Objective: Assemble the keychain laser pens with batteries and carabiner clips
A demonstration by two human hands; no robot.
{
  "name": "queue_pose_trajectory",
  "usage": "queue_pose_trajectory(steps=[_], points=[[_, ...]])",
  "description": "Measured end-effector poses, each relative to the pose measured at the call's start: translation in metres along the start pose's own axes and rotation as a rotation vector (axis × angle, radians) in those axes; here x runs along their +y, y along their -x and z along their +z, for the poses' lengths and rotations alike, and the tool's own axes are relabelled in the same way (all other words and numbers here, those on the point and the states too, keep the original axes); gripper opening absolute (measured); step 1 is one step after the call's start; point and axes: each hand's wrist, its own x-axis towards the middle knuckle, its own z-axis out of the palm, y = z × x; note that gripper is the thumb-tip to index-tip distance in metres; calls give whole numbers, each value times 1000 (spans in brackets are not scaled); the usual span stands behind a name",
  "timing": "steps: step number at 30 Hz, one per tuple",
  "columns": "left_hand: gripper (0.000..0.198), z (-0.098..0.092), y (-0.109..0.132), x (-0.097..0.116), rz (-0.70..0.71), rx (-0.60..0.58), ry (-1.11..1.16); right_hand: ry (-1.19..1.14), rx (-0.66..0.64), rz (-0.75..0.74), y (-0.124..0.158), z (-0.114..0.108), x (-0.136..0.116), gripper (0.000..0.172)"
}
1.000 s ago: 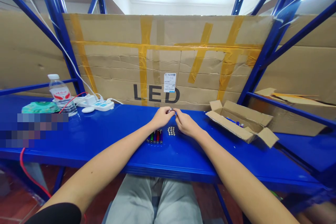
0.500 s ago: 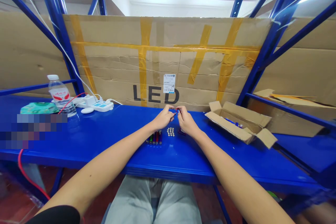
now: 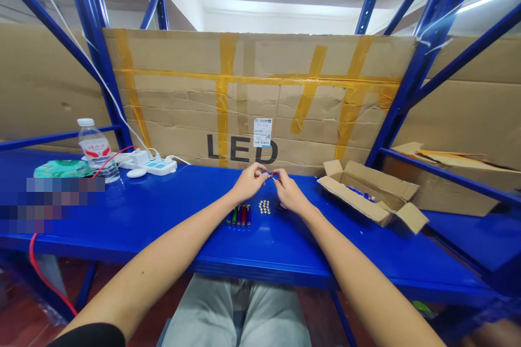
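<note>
Above the blue table my left hand and my right hand meet, fingertips pinched together. Between them is a small red tube-like piece with shiny parts, mostly covered by the fingers; its exact kind is too small to make out. Several slim coloured metal tubes, like penlights, lie side by side just in front of my left hand. To their right, small round silver button cells are set out in rows. A dark purple item rests under my right hand, partly hidden by it.
An open cardboard box with blue items stands on the right. At the left are a water bottle, a green packet and a white power strip. A large cardboard sheet closes off the table's back.
Both hands stay together, with the fingers shifted slightly around the red piece and a little apart. The view has tilted slightly. The tubes and button cells lie as before.
</note>
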Motion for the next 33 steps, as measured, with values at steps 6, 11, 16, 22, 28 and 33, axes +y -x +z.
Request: queue_pose_trajectory(steps=[6,11,16,22,28,33], points=[[18,-12,-8,-6,-147,-10,114,32,14,159,-1,-6,4,26],[19,-8,-9,-13,-106,-37,168,-169,-38,236,0,-4,3,17],[24,-3,-5,-12,-32,-129,168,-506,-128,228,-4,-2,-1,20],[29,-5,-10,-10,-120,-10,396,-451,67,258,-6,-3,1,19],[63,-18,-15,-9,-366,-25,933,-332,127,258,-6,-8,4,22],[73,-21,-15,-7,-415,18,979,-239,122,243,-5,-9,2,23]])
